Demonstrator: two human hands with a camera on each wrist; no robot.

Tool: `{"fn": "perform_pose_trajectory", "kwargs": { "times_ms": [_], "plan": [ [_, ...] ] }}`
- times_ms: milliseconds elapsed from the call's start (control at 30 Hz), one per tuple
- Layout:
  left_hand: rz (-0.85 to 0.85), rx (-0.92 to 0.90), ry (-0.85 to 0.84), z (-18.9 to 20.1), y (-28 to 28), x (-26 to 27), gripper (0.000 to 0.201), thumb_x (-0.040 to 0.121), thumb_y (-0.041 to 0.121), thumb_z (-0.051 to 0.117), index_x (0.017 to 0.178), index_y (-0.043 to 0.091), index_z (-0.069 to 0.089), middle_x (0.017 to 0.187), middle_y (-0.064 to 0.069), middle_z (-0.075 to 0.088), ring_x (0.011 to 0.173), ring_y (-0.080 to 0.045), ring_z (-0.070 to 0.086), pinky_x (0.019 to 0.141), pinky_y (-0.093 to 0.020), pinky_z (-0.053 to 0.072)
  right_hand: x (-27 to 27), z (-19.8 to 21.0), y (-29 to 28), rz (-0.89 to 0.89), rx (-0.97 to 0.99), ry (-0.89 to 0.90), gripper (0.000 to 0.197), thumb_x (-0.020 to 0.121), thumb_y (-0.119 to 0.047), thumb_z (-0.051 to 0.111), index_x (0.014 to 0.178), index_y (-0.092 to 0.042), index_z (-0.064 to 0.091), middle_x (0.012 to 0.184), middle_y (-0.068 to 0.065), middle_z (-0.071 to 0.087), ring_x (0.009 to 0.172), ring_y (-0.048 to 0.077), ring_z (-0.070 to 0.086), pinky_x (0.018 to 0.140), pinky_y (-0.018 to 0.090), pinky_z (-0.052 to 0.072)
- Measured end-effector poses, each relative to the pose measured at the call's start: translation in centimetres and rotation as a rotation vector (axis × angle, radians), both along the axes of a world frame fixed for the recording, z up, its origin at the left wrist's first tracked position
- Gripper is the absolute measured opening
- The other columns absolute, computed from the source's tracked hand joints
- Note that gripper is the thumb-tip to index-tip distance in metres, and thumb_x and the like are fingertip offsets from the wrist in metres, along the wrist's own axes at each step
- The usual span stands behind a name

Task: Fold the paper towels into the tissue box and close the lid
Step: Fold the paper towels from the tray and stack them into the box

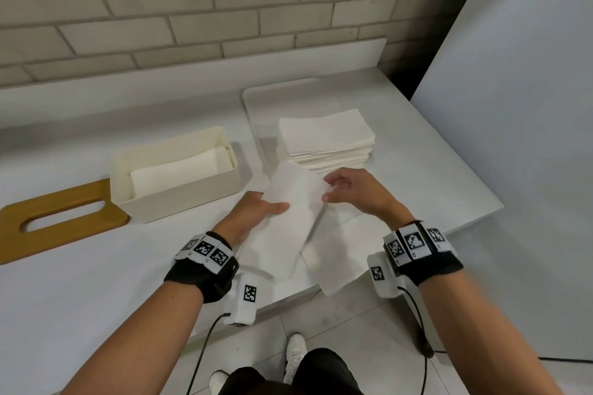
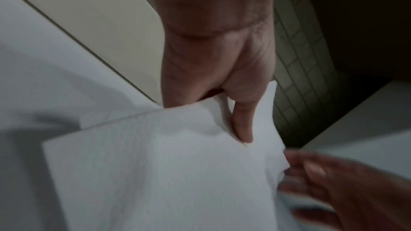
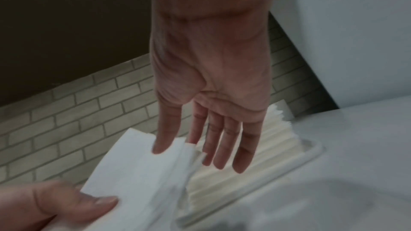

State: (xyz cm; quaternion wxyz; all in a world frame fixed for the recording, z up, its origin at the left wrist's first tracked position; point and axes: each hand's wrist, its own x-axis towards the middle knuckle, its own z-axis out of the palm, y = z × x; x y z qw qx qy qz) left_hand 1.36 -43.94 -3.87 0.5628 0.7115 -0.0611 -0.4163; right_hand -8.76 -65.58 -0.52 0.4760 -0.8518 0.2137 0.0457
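While one folded towel (image 1: 183, 171) already lies inside the cream tissue box (image 1: 179, 202), most of the task is judged to remain: a thick stack of paper towels (image 1: 325, 138) is seen waiting on the white tray (image 1: 253, 112) to the right of the box, and the wooden lid (image 1: 61, 218), with its long slot, is left flat on the counter (image 1: 96, 282) against the box's left end, so the box is not yet closed. A single paper towel (image 1: 288, 218) is held above the counter in front of the box and slightly to its right, and is judged to be partway through folding. Its left edge is pinched by the left hand (image 1: 256, 212), with the thumb laid across the top face and the other fingers hidden beneath the sheet. Its far right edge is met by the right hand (image 1: 349, 192), whose fingers (image 3: 224, 147) are shown nearly straight and close together in the right wrist view, with the thumb tip resting on the sheet; whether that edge is truly pinched cannot be told. The towel itself is seen as white, thin and limp, lightly embossed, doubled lengthwise with soft creases, its near end drooping towards another sheet (image 1: 333, 253) that lies flat at the counter's front edge, in front of the tray.
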Motion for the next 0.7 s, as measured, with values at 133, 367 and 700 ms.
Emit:
{"fn": "perform_pose_trajectory", "kwargs": {
  "times_ms": [133, 367, 700],
  "plan": [
    [0.168, 0.006, 0.004, -0.5, 1.7, 1.7, 0.043, 0.079, 0.014, 0.077, 0.117, 0.000, 0.065, 0.107, -0.013, 0.073, 0.099, -0.032, 0.069, 0.090, -0.043, 0.054, -4.0, -2.6, -1.1, -0.251, -0.052, -0.013, 0.023, 0.078, -0.023, 0.079, 0.096, -0.013, 0.072, 0.092, 0.000, 0.072, 0.084, 0.013, 0.065, 0.066, 0.019, 0.046],
    [0.147, -0.038, -0.022, 0.8, 2.1, 1.7, 0.039, 0.083, 0.010, 0.073, 0.119, -0.001, 0.064, 0.113, -0.015, 0.071, 0.102, -0.031, 0.067, 0.089, -0.039, 0.053, -8.1, -5.1, -0.4, -0.698, -0.116, 0.078, 0.021, 0.082, -0.027, 0.074, 0.093, -0.009, 0.071, 0.099, 0.008, 0.072, 0.096, 0.026, 0.065, 0.081, 0.033, 0.049],
    [0.111, -0.091, -0.001, 1.6, 3.4, 1.1, 0.029, 0.084, 0.008, 0.071, 0.113, 0.002, 0.067, 0.107, -0.012, 0.073, 0.099, -0.030, 0.069, 0.089, -0.040, 0.053, -9.5, -6.9, 3.9, -1.109, 0.292, 0.218, 0.085, 0.078, -0.014, 0.078, 0.137, -0.007, 0.017, 0.098, 0.015, 0.054, 0.071, 0.032, 0.061, 0.053, 0.035, 0.054]
  ]
}}
